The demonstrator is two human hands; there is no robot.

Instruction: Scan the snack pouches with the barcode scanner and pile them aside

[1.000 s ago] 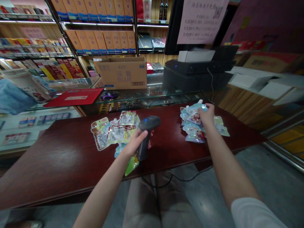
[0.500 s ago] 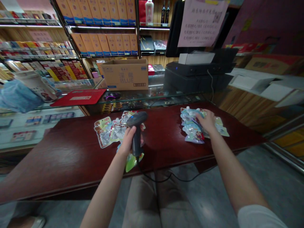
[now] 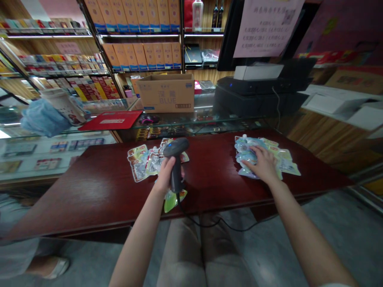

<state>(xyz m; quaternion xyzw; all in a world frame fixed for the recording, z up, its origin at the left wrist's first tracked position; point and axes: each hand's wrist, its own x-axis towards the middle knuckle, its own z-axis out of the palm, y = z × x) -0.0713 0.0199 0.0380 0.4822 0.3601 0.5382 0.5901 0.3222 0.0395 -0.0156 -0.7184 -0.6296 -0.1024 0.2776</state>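
My left hand (image 3: pixel 165 174) is wrapped round the handle of a dark barcode scanner (image 3: pixel 176 150), held upright over the reddish-brown table. Behind and left of the scanner lies a heap of shiny snack packets (image 3: pixel 139 163). A green packet (image 3: pixel 172 201) pokes out below it, partly covered by my left hand. On the table's right side, my right hand (image 3: pixel 265 164) rests with thumb and fingers apart on light-blue pouches (image 3: pixel 243 144), some with white caps. Pale green packets (image 3: pixel 287 161) lie beside and under that hand; its palm hides part of the pile.
The scanner's black cable (image 3: pixel 209 226) droops past the table (image 3: pixel 89 187) edge over my lap. Behind stands a glass counter with a red folder (image 3: pixel 112 119), a cardboard box (image 3: pixel 167 95) and a black cash drawer (image 3: pixel 236 97). At lower left a person's foot (image 3: pixel 56 267) shows.
My right hand has shifted down and spread its fingers over the pouches. The camera view has turned slightly left. My left hand still grips the scanner.
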